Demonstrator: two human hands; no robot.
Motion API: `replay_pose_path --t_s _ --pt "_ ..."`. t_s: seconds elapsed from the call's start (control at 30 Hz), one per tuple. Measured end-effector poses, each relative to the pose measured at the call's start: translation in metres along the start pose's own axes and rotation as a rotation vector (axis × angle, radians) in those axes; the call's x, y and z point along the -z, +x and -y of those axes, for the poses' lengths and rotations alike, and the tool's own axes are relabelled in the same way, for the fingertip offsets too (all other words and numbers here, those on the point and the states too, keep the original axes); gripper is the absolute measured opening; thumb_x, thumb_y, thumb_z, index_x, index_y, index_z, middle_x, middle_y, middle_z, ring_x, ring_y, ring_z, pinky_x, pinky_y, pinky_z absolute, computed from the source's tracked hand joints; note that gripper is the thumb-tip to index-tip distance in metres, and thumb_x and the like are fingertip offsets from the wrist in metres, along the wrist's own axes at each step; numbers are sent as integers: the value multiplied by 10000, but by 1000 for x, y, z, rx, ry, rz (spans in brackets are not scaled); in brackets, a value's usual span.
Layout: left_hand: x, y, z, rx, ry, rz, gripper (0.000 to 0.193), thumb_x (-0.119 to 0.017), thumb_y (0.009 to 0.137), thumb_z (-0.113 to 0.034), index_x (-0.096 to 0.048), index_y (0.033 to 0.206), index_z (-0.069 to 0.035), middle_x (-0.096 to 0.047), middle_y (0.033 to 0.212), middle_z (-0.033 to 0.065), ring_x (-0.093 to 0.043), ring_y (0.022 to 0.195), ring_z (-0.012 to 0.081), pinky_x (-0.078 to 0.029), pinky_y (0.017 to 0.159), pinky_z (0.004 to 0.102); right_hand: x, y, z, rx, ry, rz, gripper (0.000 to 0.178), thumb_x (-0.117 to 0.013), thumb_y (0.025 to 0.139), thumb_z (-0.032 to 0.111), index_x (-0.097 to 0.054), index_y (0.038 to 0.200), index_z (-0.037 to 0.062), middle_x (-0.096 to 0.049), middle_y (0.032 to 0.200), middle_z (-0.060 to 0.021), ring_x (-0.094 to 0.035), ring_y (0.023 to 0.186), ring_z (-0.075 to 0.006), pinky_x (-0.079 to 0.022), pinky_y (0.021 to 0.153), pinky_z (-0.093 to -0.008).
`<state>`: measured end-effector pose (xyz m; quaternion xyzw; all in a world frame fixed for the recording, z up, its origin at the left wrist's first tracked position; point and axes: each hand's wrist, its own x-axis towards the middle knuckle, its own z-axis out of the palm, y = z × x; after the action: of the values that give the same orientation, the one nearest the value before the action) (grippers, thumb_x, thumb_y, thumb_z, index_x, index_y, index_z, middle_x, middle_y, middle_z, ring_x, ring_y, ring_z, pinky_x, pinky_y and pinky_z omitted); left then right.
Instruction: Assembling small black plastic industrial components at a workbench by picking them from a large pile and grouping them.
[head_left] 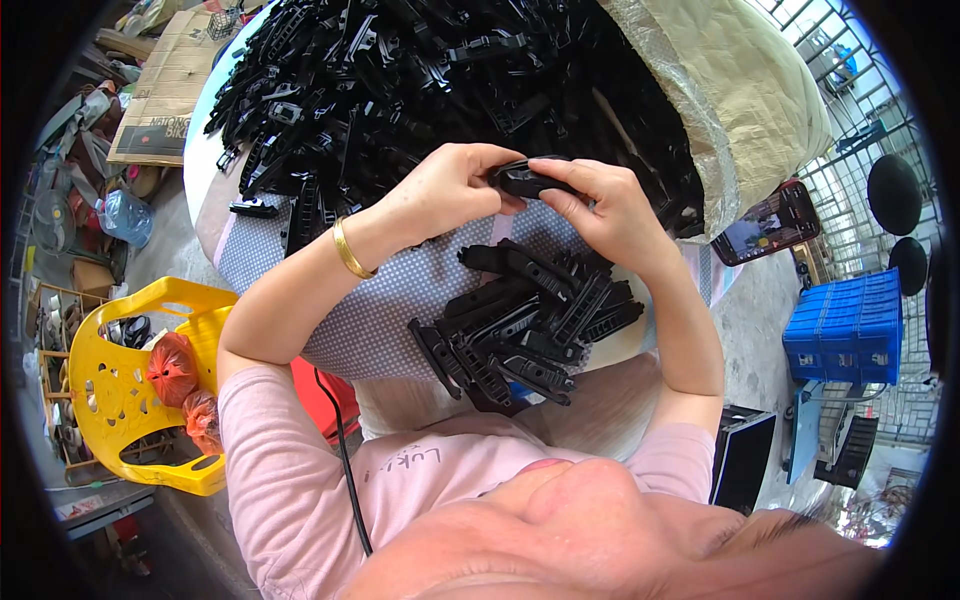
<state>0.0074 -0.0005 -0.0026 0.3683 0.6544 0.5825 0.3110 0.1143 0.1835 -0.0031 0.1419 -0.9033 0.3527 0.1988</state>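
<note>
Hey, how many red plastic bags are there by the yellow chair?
2 that I can see: one bag against the yellow chair, and a second bag just below it, beside the pink sleeve. Others might be hidden behind the sleeve.

Bright, soft light; white glints dot the black parts toward the far edge of the table; straight lines bow near the dark, round frame.

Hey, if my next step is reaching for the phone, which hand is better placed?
Probably your right hand. The phone is off to the right, nearer that hand; your left hand is farther away. Both hands hold one black part, so the left might keep it.
</note>
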Motion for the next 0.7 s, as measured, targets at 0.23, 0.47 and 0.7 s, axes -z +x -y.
replay_pose_path --t_s 0.23,0.47,0.7 --pt "0 -3 -9 -35 386 -106 384 -697 749 -35 -604 1112 49 -684 871 102 -634 713 113 -512 648 227 -6 1 9 -9 -95 -78 359 -707 762 115 -625 1099 24 -651 919 -135 -615 747 -231 -497 672 -291" --pt "-3 -6 -9 -364 560 -102 286 -705 728 -81 -651 996 3 -660 768 147 -650 665 235 -514 622 297 1 0 5 58 -295 -6 419 -779 669 232 -621 997 26 -624 848 -118 -590 819 -298 -455 753 -369" --pt "-3 -5 -12 -316 518 -90 267 -706 732 -93 -659 978 -2 -664 789 145 -653 683 240 -512 621 301 5 -1 0 -17 -183 -2 300 -739 734 176 -649 968 11 -647 817 -87 -606 753 -198 -462 701 -301"
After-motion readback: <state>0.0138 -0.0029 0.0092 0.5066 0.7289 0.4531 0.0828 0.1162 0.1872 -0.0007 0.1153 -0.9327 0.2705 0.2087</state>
